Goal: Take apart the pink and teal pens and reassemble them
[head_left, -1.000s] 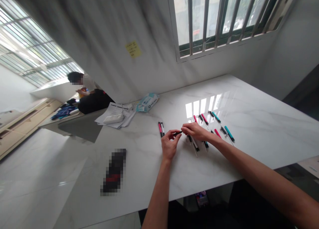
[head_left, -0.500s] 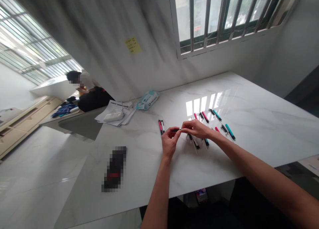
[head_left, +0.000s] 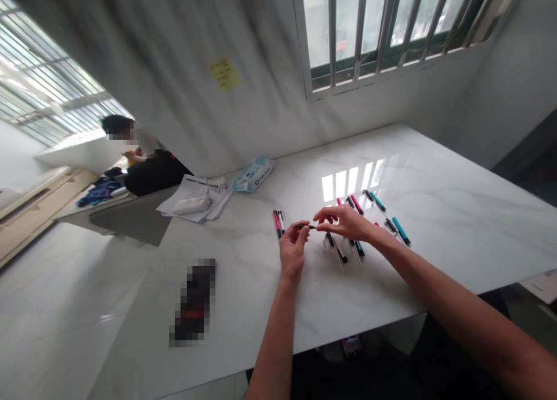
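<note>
My left hand (head_left: 292, 250) is closed, pinching a short black pen part (head_left: 304, 226) between thumb and fingers. To its right, my right hand (head_left: 343, 221) has thumb and index finger slightly apart at the part's thin end; whether the thumb touches it is hard to see. Beneath and around the right hand lie white pen refills (head_left: 337, 255) and pen pieces, partly hidden by it. A teal pen barrel (head_left: 401, 231) and a red pen barrel (head_left: 357, 204) rest beyond it. Beside my left hand, a red pen (head_left: 277, 223) lies along a white pen (head_left: 281, 221).
A wipes pack (head_left: 253, 175) lies near the wall, next to papers (head_left: 183, 194) with a white power strip (head_left: 194, 205) on them. A blurred-out dark object (head_left: 192, 301) is on the marble-look table (head_left: 243, 295) at left. Another person (head_left: 152, 162) sits farther back.
My right thumb and index finger have parted a little from their pinch at the pen part's end. The left hand keeps its hold. The view has shifted slightly.
</note>
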`<state>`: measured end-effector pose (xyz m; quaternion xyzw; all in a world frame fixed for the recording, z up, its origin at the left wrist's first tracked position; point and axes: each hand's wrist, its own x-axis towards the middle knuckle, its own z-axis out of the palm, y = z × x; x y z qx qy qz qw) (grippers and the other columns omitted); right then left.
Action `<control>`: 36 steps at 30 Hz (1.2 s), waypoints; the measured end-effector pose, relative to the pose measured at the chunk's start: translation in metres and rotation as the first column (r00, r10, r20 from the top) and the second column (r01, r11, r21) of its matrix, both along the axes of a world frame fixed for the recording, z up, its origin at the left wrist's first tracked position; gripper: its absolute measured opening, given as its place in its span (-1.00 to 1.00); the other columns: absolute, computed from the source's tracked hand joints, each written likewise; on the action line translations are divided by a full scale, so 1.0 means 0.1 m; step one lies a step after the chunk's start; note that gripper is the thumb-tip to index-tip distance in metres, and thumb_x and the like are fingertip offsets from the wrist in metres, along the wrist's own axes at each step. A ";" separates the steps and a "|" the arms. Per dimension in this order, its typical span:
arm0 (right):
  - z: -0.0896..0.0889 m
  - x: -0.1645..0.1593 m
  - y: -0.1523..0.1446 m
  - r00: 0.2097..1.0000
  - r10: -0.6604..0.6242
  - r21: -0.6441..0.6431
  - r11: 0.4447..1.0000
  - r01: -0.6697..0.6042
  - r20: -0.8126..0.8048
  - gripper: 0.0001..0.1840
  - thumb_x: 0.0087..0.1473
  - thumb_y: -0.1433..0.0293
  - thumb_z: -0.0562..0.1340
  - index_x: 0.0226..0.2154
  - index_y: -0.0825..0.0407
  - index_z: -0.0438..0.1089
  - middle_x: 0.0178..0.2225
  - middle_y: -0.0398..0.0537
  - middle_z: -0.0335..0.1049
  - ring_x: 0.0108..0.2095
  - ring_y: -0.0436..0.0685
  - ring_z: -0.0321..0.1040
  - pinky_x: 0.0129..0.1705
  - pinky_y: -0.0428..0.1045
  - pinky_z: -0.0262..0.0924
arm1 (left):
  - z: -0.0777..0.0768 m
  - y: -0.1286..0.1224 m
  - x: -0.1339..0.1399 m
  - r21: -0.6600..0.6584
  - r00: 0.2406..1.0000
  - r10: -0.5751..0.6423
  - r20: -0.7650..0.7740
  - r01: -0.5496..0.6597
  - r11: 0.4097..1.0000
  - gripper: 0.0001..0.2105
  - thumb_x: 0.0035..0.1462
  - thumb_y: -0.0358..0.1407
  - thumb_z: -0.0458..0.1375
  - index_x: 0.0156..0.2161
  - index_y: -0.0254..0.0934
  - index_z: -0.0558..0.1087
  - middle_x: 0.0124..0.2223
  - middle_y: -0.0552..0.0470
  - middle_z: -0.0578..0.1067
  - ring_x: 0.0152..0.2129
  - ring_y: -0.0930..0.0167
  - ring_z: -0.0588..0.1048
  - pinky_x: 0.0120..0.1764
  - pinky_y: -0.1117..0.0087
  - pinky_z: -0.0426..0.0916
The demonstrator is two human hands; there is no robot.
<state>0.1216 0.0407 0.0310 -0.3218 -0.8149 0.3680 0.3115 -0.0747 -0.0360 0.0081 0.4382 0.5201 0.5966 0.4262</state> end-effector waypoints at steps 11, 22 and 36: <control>-0.25 0.64 0.42 0.926 -0.176 0.090 0.984 0.155 0.333 -0.28 0.03 0.29 0.40 0.25 -0.16 0.35 0.17 0.02 0.46 0.13 0.36 0.37 0.13 0.23 0.32 | -0.04 0.00 0.00 -0.048 0.998 -0.063 -0.018 0.062 0.997 -0.64 0.16 -0.03 0.33 -0.12 -0.28 0.53 -0.29 -0.03 0.61 -0.43 0.46 0.51 -0.27 0.43 0.37; -0.29 0.50 0.53 0.880 -0.160 0.208 0.976 0.071 0.448 -0.08 -0.06 0.39 0.37 0.36 -0.22 0.20 0.27 -0.01 0.35 0.34 0.46 0.07 0.25 0.33 0.17 | -0.02 0.01 -0.01 -0.088 1.000 0.010 0.017 -0.008 0.996 -0.57 0.05 -0.03 0.40 -0.08 -0.31 0.63 -0.35 0.00 0.55 -0.42 0.45 0.47 -0.29 0.43 0.37; 0.06 -0.01 -0.06 0.992 0.117 0.287 0.950 -0.126 0.049 -0.08 0.00 0.37 0.47 0.36 -0.26 0.19 0.20 -0.02 0.41 0.22 0.32 0.24 0.22 0.27 0.28 | -0.05 0.01 -0.08 -0.098 0.999 0.043 -0.019 -0.045 0.994 -0.56 0.01 0.01 0.42 -0.17 -0.34 0.67 -0.40 0.01 0.54 -0.46 0.46 0.43 -0.29 0.42 0.37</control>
